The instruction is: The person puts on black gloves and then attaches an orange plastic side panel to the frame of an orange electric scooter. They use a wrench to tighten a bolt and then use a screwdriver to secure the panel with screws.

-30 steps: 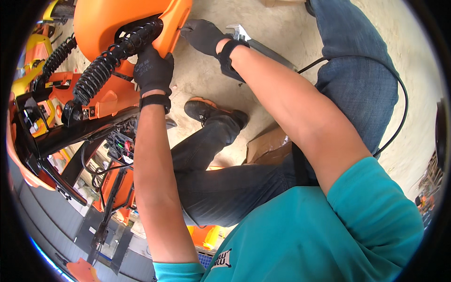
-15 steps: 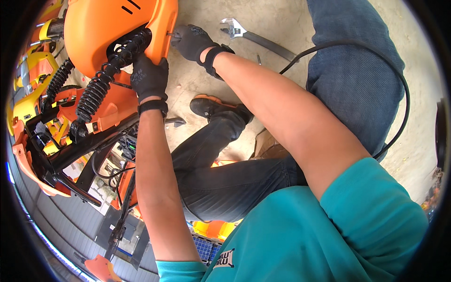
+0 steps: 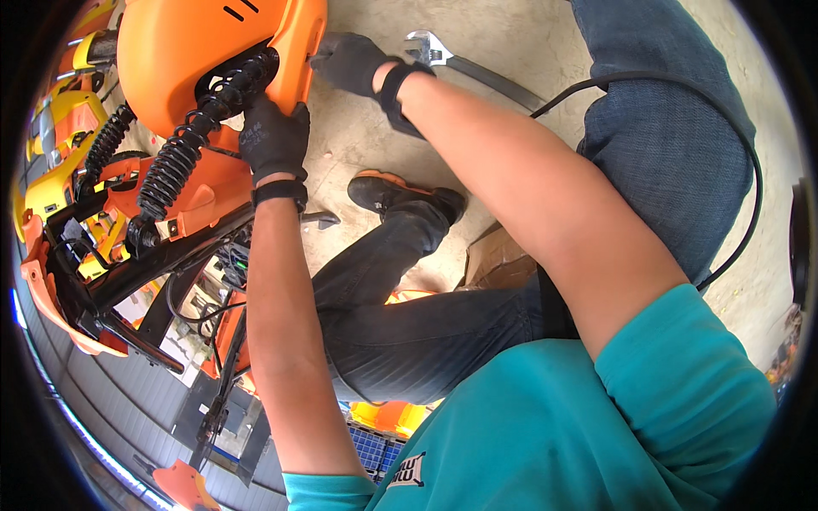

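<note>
An orange plastic body panel (image 3: 183, 64) of a vehicle fills the upper left. Beneath its opening runs a black coil-spring shock absorber (image 3: 183, 149). My left hand (image 3: 274, 138), in a black glove, is closed around the panel's lower edge beside the shock's upper end; its fingertips are partly hidden. At the panel's right edge, my right hand (image 3: 351, 64), gloved too, is closed in a pinch. A small screw sits at its fingertips against the panel, mostly covered by the fingers now.
An adjustable wrench (image 3: 469, 68) with a dark handle lies on the concrete floor right of my right hand. A black cable (image 3: 741, 145) loops over a jeans-clad leg (image 3: 665, 162). The black frame (image 3: 128, 281) stands at left. A cardboard piece (image 3: 498, 260) lies near my leg.
My right hand has turned slightly at the panel edge, and its fingers now cover the screw that showed before. The left hand keeps its hold. The view has shifted a little.
</note>
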Demonstrator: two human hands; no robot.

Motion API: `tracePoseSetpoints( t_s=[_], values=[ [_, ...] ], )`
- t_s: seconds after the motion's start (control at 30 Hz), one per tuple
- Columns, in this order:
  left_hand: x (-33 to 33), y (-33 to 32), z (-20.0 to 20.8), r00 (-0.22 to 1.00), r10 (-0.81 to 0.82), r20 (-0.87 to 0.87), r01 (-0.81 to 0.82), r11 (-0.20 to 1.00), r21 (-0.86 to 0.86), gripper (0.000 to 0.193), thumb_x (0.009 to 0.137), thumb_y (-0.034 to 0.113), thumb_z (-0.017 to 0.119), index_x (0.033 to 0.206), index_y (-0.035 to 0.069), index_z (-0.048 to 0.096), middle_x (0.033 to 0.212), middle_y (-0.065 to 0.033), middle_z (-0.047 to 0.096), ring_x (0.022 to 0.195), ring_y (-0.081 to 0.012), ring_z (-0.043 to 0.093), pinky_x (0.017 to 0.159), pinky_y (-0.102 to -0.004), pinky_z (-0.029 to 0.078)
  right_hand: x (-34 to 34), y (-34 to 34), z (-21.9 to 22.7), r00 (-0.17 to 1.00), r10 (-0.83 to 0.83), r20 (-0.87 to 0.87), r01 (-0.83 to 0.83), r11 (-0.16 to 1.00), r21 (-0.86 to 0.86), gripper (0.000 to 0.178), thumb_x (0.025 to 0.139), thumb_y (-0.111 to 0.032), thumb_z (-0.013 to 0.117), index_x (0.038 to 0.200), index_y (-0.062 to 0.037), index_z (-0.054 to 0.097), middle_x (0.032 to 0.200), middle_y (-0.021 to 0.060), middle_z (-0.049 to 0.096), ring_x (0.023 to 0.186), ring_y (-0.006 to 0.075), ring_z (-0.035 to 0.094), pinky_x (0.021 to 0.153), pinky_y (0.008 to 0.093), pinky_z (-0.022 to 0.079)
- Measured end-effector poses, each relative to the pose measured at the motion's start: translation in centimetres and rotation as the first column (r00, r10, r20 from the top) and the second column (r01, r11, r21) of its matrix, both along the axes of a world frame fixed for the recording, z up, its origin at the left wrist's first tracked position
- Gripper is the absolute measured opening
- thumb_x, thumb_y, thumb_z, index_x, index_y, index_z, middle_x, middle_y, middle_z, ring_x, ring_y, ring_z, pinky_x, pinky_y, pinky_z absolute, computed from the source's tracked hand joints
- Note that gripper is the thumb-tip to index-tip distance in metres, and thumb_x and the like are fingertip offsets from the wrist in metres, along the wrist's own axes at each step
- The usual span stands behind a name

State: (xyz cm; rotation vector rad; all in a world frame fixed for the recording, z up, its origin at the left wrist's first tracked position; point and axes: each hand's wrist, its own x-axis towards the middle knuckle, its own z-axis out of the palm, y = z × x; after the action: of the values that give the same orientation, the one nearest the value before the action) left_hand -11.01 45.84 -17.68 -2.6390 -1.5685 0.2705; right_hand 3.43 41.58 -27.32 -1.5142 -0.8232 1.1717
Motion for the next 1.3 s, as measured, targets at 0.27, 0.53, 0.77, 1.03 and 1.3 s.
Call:
tracePoseSetpoints(
  t_s=[0.27,0.53,0.77,1.03,1.3],
  values=[
    [0.1,0.1,0.2,1.000,-0.011,0.020,0.011,1.000,-0.001,0.053,0.075,0.038,0.073,0.111,0.004,0.056,0.101,-0.0240,0.066,0.096,-0.0420,0.063,0.081,-0.0500,0.051,-1.1,-1.0,0.4,0.876,-0.038,-0.481,-0.036,0.989,-0.143,0.027,0.087,-0.034,0.068,0.087,-0.0082,0.061,0.070,0.0007,0.055,0.054,0.0114,0.051,0.048,0.0270,0.042],
    [-0.5,0.0,0.0,0.999,-0.037,0.005,0.037,0.999,0.033,0.053,0.074,0.037,0.073,0.111,0.002,0.057,0.101,-0.0249,0.066,0.097,-0.0416,0.063,0.081,-0.0500,0.051,-1.8,-1.2,0.1,0.893,-0.066,0.446,0.051,0.998,0.046,0.029,0.089,-0.031,0.058,0.103,-0.0060,0.064,0.107,0.0173,0.063,0.096,0.0363,0.063,0.085,0.0441,0.050],
    [-0.4,-0.1,0.3,1.000,0.000,0.019,0.000,1.000,-0.013,0.054,0.075,0.035,0.073,0.115,0.004,0.054,0.102,-0.0245,0.066,0.097,-0.0413,0.063,0.081,-0.0499,0.051,1.0,0.4,0.0,0.933,0.113,-0.340,-0.175,0.972,-0.156,0.027,0.094,-0.035,0.057,0.100,-0.0098,0.065,0.066,0.0029,0.055,0.056,0.0202,0.052,0.053,0.0329,0.042],
    [-0.1,0.3,0.0,1.000,-0.015,0.007,0.015,1.000,-0.001,0.058,0.075,0.036,0.073,0.119,0.005,0.051,0.101,-0.0242,0.067,0.096,-0.0420,0.064,0.081,-0.0506,0.051,-0.7,-0.6,-0.2,0.993,-0.052,-0.102,0.047,0.997,-0.056,0.027,0.086,-0.031,0.068,0.081,-0.0068,0.058,0.066,0.0034,0.054,0.058,0.0168,0.051,0.056,0.0323,0.044],
    [0.1,-0.3,1.0,0.999,0.008,0.048,-0.006,0.999,-0.052,0.063,0.075,0.027,0.075,0.126,0.004,0.046,0.109,-0.0225,0.062,0.097,-0.0408,0.063,0.080,-0.0501,0.052,-1.4,-1.3,0.7,0.876,-0.145,0.461,0.096,0.987,0.129,0.021,0.090,-0.027,0.056,0.098,-0.0096,0.064,0.097,0.0162,0.065,0.093,0.0359,0.062,0.081,0.0469,0.050]
  ],
)
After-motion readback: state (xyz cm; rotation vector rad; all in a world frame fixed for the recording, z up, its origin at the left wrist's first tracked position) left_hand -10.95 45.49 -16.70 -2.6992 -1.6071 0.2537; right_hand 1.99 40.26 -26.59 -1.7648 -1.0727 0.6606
